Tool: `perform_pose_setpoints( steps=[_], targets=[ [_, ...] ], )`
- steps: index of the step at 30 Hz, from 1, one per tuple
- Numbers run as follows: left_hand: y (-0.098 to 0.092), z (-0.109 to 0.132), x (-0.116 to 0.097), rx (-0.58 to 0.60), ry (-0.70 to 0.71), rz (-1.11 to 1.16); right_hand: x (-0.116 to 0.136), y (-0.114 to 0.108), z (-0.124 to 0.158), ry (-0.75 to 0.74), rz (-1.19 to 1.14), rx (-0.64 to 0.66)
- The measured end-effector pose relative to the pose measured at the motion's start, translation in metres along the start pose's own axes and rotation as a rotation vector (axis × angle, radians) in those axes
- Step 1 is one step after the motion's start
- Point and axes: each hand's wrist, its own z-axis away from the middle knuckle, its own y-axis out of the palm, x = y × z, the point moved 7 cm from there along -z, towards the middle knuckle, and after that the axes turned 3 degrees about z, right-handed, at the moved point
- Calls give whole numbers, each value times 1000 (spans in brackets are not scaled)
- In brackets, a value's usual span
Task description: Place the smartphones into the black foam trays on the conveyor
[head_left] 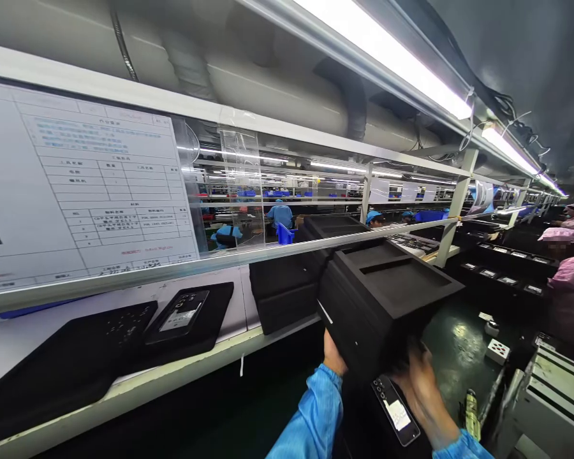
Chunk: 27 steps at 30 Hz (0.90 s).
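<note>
one printed sheet hangs at far left, ruled into tables. its headings are in chinese, with "材料" and "数量" legible; blue lines of text sit near the top, a red line near the bottom, and the finer codes are too blurred to read. below it, on a white shelf, lie two black pads: the left pad bears a scatter of small specks near its upper right corner, and the right pad carries one phone, back up, with a white label too small to read. next stands one dark stack of black pieces. beyond the rail, three people in blue caps and one blue bin show.

right of the dark stack is the black tray block, recessed on top, between the person's two hands. the left hand grips its lower left edge, fingers hidden behind it. a second phone, back up, lies beneath it, its white label unreadable. the right hand is blurred at the block's lower right corner, beside this phone; whether it grips cannot be told.

farther right are one white block with red dots, one grey machine and a co-worker in pink.
</note>
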Motion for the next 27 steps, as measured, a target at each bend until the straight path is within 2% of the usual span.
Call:
perform_pose_setpoints(
  steps=[5, 8, 11, 15, 18, 20, 22, 25, 27],
  targets=[
    [6, 39, 3, 34, 100, 9, 9, 22, -10, 68, -37, -15],
    [11, 53, 9, 45, 86, -93, 17, 35, -21, 77, -33, -16],
    [18, 54, 11, -10, 20, -110, 15, 44, -34, 77, 13, -10],
    [24, 48, -6, -97, 101, -28, 5, 47, -48, 101, 175, 40],
    [22, 43, -15, -147, 147, -10, 12, 42, -55, 74, 313, 90],
    [21, 40, -16, -159, 152, -10, 31, 37, -57, -26, 376, 62],
    [20, 37, -16, -164, 154, -16, 66, 41, -54, -259, 509, 39],
    [19, 37, -13, -175, 171, -24, 121, 67, -37, -684, 756, 87],
    [18, 40, -11, -172, 171, -40, 146, 88, -27, -841, 887, 147]
  ],
)
